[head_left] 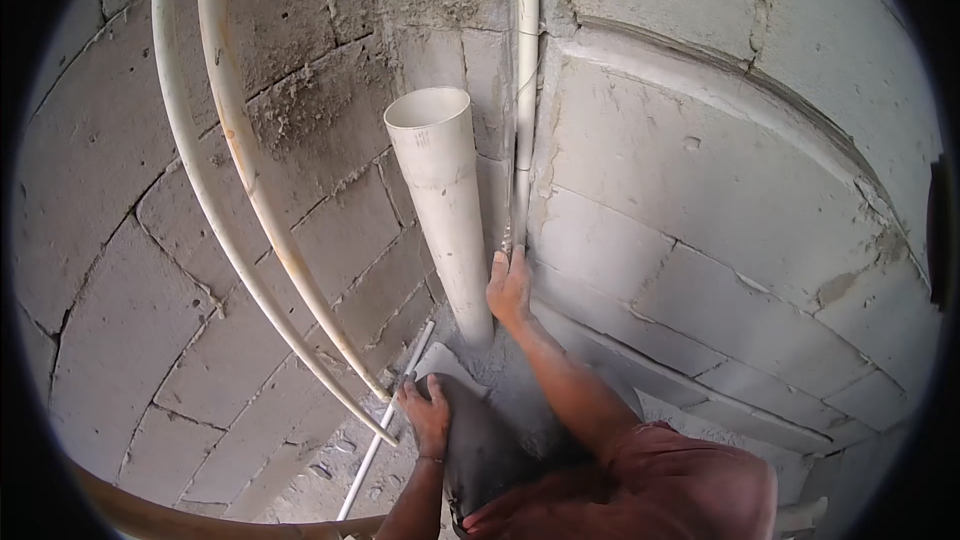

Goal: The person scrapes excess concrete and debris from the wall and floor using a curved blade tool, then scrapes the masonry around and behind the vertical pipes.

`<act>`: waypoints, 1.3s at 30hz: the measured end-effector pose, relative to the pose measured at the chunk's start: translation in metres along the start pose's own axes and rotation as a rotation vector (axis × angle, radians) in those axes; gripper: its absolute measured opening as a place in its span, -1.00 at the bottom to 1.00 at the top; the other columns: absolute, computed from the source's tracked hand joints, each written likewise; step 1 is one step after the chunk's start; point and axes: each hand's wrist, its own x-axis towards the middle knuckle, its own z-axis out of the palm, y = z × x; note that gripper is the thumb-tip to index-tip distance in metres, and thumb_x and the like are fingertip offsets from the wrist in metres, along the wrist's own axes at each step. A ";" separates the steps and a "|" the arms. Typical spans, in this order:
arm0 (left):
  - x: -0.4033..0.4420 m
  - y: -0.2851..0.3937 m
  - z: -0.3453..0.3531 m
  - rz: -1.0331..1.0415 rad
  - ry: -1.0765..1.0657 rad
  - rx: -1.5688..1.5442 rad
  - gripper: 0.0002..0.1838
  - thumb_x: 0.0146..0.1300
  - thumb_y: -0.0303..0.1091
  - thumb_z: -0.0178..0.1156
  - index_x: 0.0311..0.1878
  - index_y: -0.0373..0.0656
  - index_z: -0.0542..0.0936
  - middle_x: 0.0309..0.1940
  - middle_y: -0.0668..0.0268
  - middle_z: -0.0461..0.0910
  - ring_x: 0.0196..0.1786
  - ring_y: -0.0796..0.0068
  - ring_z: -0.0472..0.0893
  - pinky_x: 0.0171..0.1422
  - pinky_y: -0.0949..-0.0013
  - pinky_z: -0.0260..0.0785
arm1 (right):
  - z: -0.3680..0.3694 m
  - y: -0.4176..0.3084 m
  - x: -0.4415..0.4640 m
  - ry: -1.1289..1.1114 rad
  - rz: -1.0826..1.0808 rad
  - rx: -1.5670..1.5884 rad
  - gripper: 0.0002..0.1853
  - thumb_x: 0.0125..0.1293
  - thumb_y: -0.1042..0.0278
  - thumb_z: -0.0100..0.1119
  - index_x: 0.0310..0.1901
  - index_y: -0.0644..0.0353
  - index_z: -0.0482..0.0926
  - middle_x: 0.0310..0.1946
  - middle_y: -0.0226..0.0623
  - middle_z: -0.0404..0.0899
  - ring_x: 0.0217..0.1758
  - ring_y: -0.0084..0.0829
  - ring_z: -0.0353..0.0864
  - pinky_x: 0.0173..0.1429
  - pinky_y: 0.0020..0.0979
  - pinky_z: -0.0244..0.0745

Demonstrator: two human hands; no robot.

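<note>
My right hand (510,290) is raised to the wall corner, at the lower visible end of a narrow white pipe (527,70) that runs upright there. Its thumb and fingers close around something slim and shiny beside that pipe, too small to make out. A wide white pipe (440,190), open at the top, stands just to the left of this hand. My left hand (428,418) lies with fingers spread on my dark-clothed knee (480,430). A thin white pipe (380,430) slants along the floor close beside it.
Two long curved pipes (235,130) come down in front of the left block wall (110,290). On the right, a block wall (700,160) carries a cut groove. Rubble (340,455) and dust lie on the floor.
</note>
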 end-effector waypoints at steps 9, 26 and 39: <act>0.001 -0.009 0.006 0.018 0.003 0.011 -0.44 0.54 -0.07 0.14 0.26 -0.47 0.50 0.25 -0.26 0.44 0.37 -0.23 0.41 0.50 -0.04 0.24 | -0.002 0.004 -0.011 0.209 -0.212 0.059 -0.63 0.53 0.20 0.07 -0.02 0.47 0.46 -0.33 0.33 0.57 -0.22 0.42 0.57 -0.13 0.21 0.42; 0.007 -0.005 0.008 0.033 0.011 0.032 -0.41 0.54 -0.05 0.14 0.28 -0.48 0.47 0.28 -0.31 0.42 0.37 -0.28 0.40 0.51 -0.06 0.23 | -0.007 0.017 -0.028 0.057 -0.112 0.114 -0.64 0.54 0.24 0.02 0.06 0.47 0.44 -0.32 0.25 0.56 -0.25 0.33 0.55 -0.13 0.14 0.43; 0.007 0.007 -0.001 -0.021 -0.035 -0.009 -0.42 0.48 -0.08 0.19 0.31 -0.43 0.48 0.33 -0.22 0.39 0.42 -0.27 0.32 0.55 -0.11 0.16 | 0.010 0.041 -0.035 0.076 -0.118 0.066 -0.56 0.57 0.22 0.00 0.09 0.59 0.39 -0.28 0.33 0.56 -0.21 0.37 0.55 -0.10 0.13 0.42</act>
